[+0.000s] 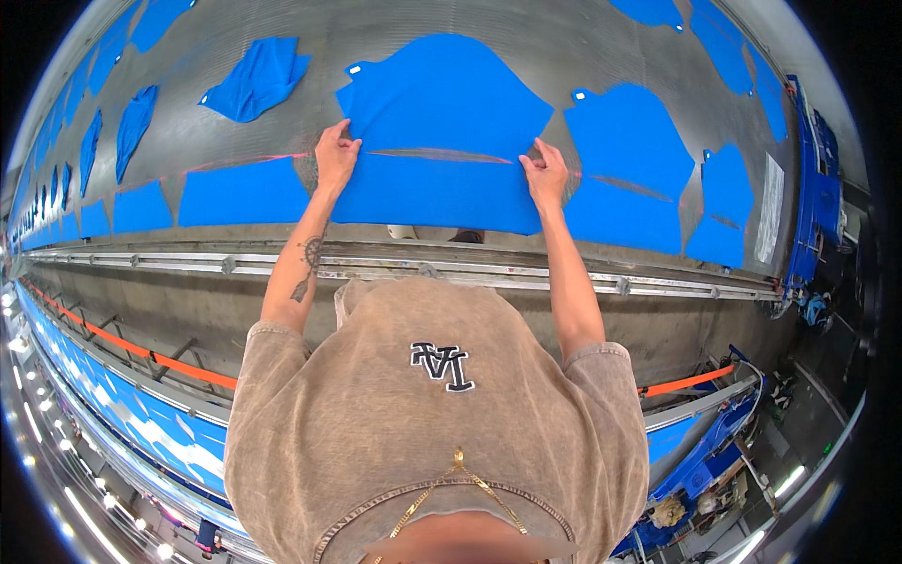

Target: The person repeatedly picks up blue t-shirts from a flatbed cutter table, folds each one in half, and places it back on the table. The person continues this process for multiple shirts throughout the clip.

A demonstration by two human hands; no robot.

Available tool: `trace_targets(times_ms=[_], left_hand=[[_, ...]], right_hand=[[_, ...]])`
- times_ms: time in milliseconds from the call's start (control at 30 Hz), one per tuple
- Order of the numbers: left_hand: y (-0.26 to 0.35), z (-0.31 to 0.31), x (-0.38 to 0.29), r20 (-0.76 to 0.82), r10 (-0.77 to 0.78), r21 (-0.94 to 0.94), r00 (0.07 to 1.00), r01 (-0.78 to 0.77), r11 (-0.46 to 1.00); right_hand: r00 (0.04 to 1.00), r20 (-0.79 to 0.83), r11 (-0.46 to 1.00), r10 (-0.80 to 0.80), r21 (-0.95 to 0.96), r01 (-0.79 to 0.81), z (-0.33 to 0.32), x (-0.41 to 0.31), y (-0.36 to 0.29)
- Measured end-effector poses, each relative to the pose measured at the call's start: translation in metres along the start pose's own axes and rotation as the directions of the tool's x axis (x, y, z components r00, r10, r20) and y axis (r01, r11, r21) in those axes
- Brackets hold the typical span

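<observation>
A large blue cut fabric panel (444,99) with a rounded top edge and a small white tag lies before me on a long grey table (324,84). Its lower edge nearly meets a straight-edged blue fabric panel (430,190), with a thin dark gap and a red line between them. My left hand (337,156) is at the left edges of both pieces, thumb and forefinger close together. My right hand (545,173) is at their right edges in a similar pose. Whether either hand pinches cloth is not clear.
A crumpled tagged blue piece (261,79) lies at upper left; more blue pieces (627,134) lie on both sides. A metal rail (423,269) runs along the table's near edge. Behind me stand an orange bar (127,342) and another table with blue fabric (141,416).
</observation>
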State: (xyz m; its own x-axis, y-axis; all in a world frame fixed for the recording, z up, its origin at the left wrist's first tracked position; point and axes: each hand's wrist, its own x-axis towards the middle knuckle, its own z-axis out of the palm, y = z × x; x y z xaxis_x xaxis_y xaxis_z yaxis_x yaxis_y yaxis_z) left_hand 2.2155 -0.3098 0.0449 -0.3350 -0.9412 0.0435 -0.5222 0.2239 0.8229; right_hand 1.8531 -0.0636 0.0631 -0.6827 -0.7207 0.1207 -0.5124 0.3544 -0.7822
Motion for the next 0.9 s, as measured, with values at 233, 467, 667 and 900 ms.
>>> trace_targets(times_ms=[233,467,667,900], left_hand=[[-0.025,-0.028,0.016,-0.086,-0.052,0.148,0.995,0.064,0.987],[-0.036,-0.023,0.094,-0.079,0.248,0.405,0.965,-0.196,0.893],[-0.018,-0.004,0.099,-0.012,0.258,0.592,0.966,-0.201,0.78],[-0.02,-0.007,0.102,-0.016,0.283,0.501,0.959,-0.237,0.833]], right_hand=[[0.994,-0.054,0.994,0.092,-0.061,-0.096,-0.025,0.005,0.012],[0.987,-0.163,0.987,0.007,-0.155,-0.032,-0.035,0.058,0.024],[0.976,-0.218,0.993,0.001,-0.113,-0.026,-0.033,0.091,0.027],[0.964,-0.263,0.994,0.035,-0.087,-0.059,-0.045,0.091,0.039]])
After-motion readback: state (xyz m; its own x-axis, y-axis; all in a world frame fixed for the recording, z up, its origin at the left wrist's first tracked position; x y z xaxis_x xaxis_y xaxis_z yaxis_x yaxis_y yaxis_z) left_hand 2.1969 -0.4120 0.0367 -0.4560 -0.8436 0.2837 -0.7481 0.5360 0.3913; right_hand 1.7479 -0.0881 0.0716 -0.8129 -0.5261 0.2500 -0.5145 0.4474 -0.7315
